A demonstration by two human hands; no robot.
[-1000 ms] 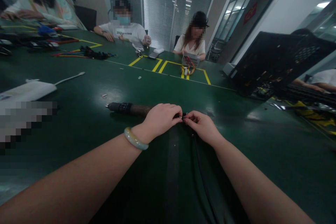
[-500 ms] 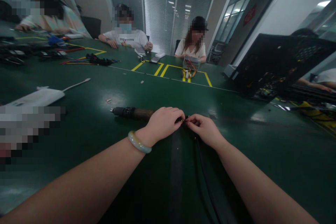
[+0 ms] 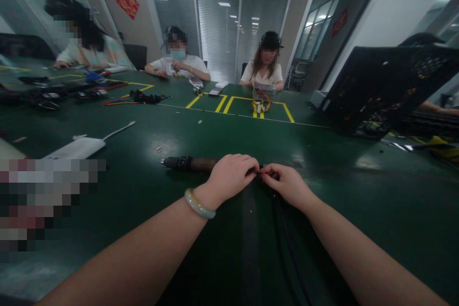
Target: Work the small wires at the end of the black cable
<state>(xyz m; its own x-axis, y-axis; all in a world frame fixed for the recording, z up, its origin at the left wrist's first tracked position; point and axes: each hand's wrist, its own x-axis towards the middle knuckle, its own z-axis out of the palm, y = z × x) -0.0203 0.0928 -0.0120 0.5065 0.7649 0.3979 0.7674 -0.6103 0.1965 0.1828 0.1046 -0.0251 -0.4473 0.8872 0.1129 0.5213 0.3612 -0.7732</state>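
An electric screwdriver point(image 3: 202, 164) with a black nose and brownish body lies on the green table, its bit pointing left. My left hand point(image 3: 233, 174), with a pale bangle above the wrist, is closed around the rear of the screwdriver. Close beside it, my right hand point(image 3: 281, 179) pinches a small dark end piece between thumb and fingers, right at the screwdriver's tail. A black cable point(image 3: 290, 246) runs from under my right hand toward the table's near edge. Fingers hide the exact join between end piece and tool.
A white power strip point(image 3: 77, 147) and a blurred-out item lie to the left. Wire bundles point(image 3: 143, 97) sit farther back. A dark perforated panel point(image 3: 387, 88) stands tilted at right. Several co-workers sit across the table; a grey box with coloured wires point(image 3: 264, 95) is before one.
The view has tilted up and turned slightly left, so everything sits lower and farther right. The shiny tip between my hands is now covered. Both hands keep their hold.
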